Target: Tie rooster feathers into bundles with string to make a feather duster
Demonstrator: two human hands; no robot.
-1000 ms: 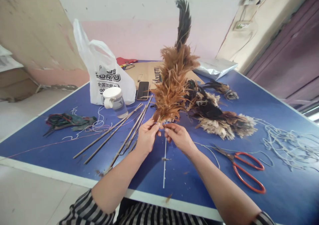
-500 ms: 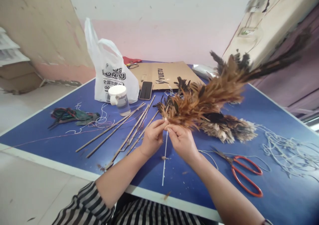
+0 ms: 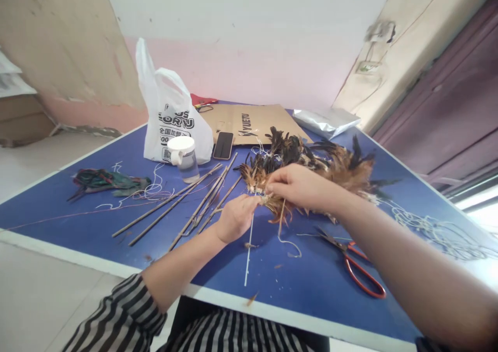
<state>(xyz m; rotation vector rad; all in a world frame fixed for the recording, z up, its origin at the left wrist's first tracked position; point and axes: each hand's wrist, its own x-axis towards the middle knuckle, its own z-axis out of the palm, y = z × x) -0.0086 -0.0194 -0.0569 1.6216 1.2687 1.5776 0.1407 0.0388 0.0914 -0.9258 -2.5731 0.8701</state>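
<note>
My left hand (image 3: 240, 218) is closed in a pinch on the bound base of a brown and black feather bundle (image 3: 342, 170). Reaching across it, my right hand (image 3: 298, 186) has thumb and fingers pressed together at the same base. A light string (image 3: 280, 232) hangs from beneath that hand and curls onto the table; the fingers partly hide where it starts. More feathers (image 3: 282, 141) lie behind my hands, and where the bunches divide is hard to see. Scissors (image 3: 365, 276) with red handles rest under my right forearm.
On the blue table (image 3: 311, 300) are thin sticks (image 3: 206, 201), a tangled dark bundle (image 3: 109, 181), a lidded clear cup (image 3: 189, 165), a white plastic bag (image 3: 171, 118) and a phone (image 3: 223, 145). Flat cardboard (image 3: 268, 121) and a silver packet (image 3: 327, 121) lie behind; loose string (image 3: 431, 232) lies right.
The raised feather bundle has come down and now shows lower, behind my right hand. My right hand has swung up and over the base; a string now dangles below it.
</note>
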